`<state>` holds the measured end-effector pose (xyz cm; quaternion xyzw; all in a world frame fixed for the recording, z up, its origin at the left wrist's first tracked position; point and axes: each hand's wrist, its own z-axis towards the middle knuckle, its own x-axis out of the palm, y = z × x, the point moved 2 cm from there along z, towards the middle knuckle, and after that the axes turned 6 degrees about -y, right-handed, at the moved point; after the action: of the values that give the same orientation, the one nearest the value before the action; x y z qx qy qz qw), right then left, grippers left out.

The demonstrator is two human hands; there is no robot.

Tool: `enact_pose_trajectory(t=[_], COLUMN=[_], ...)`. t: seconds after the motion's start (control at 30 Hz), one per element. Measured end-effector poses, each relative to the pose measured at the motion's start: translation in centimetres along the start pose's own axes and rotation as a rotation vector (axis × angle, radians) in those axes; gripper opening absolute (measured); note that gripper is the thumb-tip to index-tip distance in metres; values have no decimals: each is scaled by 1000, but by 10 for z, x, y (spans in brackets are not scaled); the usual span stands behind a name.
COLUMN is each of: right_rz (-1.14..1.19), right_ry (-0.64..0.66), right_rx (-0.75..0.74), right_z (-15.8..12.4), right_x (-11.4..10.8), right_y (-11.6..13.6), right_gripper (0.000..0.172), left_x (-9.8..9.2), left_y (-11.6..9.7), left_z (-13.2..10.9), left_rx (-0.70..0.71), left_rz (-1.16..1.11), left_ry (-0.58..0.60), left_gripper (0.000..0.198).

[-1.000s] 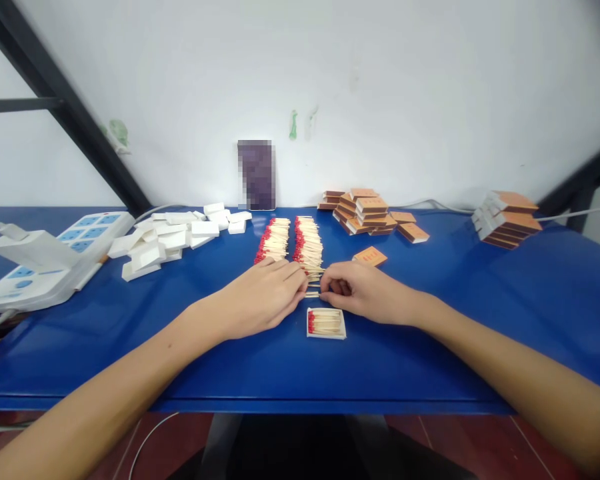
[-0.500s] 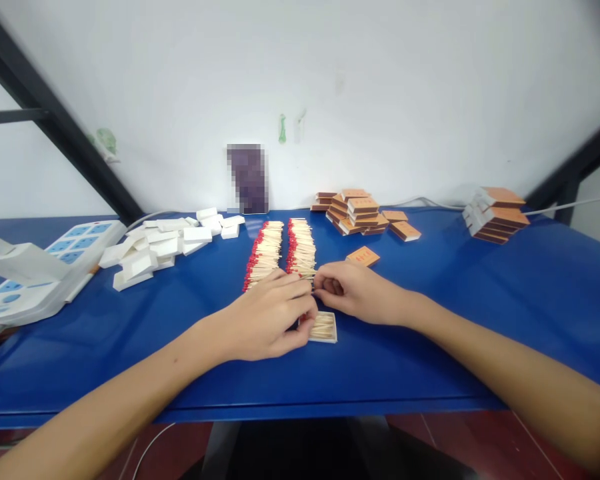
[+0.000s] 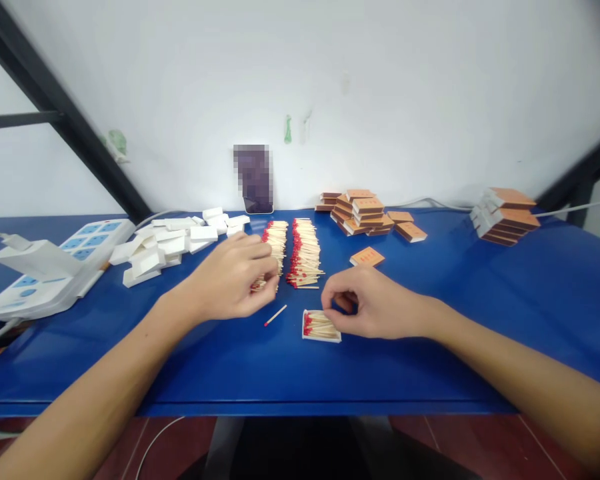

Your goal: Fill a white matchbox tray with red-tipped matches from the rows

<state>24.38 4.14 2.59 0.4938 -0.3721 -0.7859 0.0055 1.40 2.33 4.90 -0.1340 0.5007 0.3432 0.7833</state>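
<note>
A white matchbox tray [image 3: 322,327] filled with red-tipped matches lies on the blue table [image 3: 430,353]. My right hand [image 3: 373,305] is curled, its thumb and fingertips pinching the tray's right end. My left hand [image 3: 230,277] is closed in a pinch over the near end of the left row of matches [image 3: 276,241], with match sticks showing at its fingertips. The right row of matches [image 3: 306,253] lies just beside it, untouched. One loose match [image 3: 275,315] lies on the table between my left hand and the tray.
A pile of white empty trays [image 3: 170,243] and a white power strip [image 3: 55,267] sit at the left. Orange matchbox sleeves are stacked at the back [image 3: 365,212] and far right [image 3: 507,217]; one sleeve [image 3: 367,257] lies alone. A pixelated dark object [image 3: 253,179] leans on the wall.
My left hand has moved from the tray up and left to the left row of matches. A single match now lies loose on the table. My right hand has come down to the tray's right end.
</note>
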Motion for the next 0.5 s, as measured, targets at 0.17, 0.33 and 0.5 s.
enact_pose_trajectory(t=[0.17, 0.33, 0.5], right_rz=[-55, -108, -197], right_ry=[93, 36, -25], right_rx=[-76, -104, -90], right_z=[-2, -1, 1], right_x=[6, 9, 11], right_y=[5, 0, -6], right_gripper=[9, 14, 18], left_x=[13, 12, 12], left_y=[-18, -17, -15], left_z=[2, 2, 1], left_rx=[2, -22, -28], left_rz=[-98, -106, -126], left_ry=[145, 247, 278], left_gripper=[17, 14, 17])
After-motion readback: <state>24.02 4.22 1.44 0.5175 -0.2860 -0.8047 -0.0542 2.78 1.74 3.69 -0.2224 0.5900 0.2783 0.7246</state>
